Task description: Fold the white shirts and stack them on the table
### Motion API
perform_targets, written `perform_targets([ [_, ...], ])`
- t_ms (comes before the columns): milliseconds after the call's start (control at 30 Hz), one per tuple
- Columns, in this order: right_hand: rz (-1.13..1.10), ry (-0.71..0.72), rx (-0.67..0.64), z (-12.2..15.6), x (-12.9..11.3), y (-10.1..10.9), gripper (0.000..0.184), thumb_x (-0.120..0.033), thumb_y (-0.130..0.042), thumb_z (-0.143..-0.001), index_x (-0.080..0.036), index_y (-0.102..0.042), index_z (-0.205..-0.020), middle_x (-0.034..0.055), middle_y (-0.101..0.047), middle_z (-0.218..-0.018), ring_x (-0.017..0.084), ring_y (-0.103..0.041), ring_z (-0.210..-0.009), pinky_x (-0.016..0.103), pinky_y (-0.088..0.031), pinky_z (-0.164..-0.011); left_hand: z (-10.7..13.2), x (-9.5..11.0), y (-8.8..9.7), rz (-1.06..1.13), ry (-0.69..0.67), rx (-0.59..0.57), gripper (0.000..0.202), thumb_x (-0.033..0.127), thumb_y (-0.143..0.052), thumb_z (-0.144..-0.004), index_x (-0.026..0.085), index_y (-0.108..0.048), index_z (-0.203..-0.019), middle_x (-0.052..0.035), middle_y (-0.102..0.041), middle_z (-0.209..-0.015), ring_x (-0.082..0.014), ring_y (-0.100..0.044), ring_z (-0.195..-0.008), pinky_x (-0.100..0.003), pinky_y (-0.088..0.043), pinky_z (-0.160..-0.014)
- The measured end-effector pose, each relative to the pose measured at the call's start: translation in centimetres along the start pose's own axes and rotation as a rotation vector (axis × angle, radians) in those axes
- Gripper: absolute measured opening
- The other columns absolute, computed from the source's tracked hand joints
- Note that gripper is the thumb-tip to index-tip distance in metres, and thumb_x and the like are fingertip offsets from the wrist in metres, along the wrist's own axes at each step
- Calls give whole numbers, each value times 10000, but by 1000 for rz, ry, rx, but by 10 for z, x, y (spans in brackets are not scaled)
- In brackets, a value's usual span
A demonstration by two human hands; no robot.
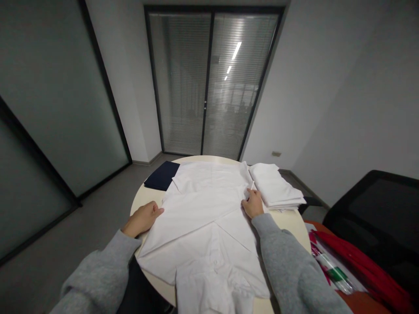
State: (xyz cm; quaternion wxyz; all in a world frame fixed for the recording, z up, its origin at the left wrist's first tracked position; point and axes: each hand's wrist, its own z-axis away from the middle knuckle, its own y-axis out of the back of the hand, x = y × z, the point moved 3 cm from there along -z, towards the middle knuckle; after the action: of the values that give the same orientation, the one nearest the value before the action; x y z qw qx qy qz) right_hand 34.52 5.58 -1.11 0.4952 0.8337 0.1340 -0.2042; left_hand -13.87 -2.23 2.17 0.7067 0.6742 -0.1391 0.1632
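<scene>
A white shirt [203, 205] lies spread over the round table, with its near end hanging over the front edge and several creases across it. At the shirt's left edge is my left hand [144, 218], its fingers curled and its thumb against the cloth. My right hand [253, 203] is closed on the fabric at the right edge, where a small fold of cloth sticks up by the fingers. The undersides of both hands' fingers are partly hidden.
A stack of folded white cloth [278, 185] sits at the table's right. Folded navy cloth [163, 175] lies at the far left of the cream table [296, 233]. A black mesh chair [376, 213] stands at right, near a red cloth [363, 266] and clear plastic packaging [337, 272].
</scene>
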Motion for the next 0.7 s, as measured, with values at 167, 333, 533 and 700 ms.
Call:
perform_targets([
  [167,2,8,-6,0,0,1,741,-165,-568,-697,15,-536,-1415,238,-482,-1344,323,-520,-1273,372,-363,-1192,-39,4,2,-26,84,26,539,641,-331,-947,205,-610,-796,-163,-736,-922,-318,-693,-925,-370,-463,-769],
  [333,14,-5,-9,0,3,0,762,-181,-558,-703,15,-511,-1438,232,-469,-1368,319,-492,-1307,361,-354,-1197,-65,9,-4,-54,96,58,493,682,-542,-804,200,-634,-762,-162,-733,-913,-347,-689,-895,-377,-463,-724],
  [533,34,-1,-20,-1,4,1,763,-186,-544,-733,-11,-480,-1473,219,-461,-1391,310,-491,-1308,372,-367,-1184,-65,3,-8,469,35,94,383,586,-639,-733,219,-527,-727,12,-578,-600,-194,-571,-613,-266,-384,-559],
  [700,57,10,-10,1,0,3,748,-172,-530,-756,-1,-466,-1481,231,-447,-1397,321,-490,-1309,390,-377,-1174,-40,18,7,259,77,215,341,494,-541,-895,203,-588,-1066,-56,-697,-796,-267,-685,-799,-335,-501,-689],
])
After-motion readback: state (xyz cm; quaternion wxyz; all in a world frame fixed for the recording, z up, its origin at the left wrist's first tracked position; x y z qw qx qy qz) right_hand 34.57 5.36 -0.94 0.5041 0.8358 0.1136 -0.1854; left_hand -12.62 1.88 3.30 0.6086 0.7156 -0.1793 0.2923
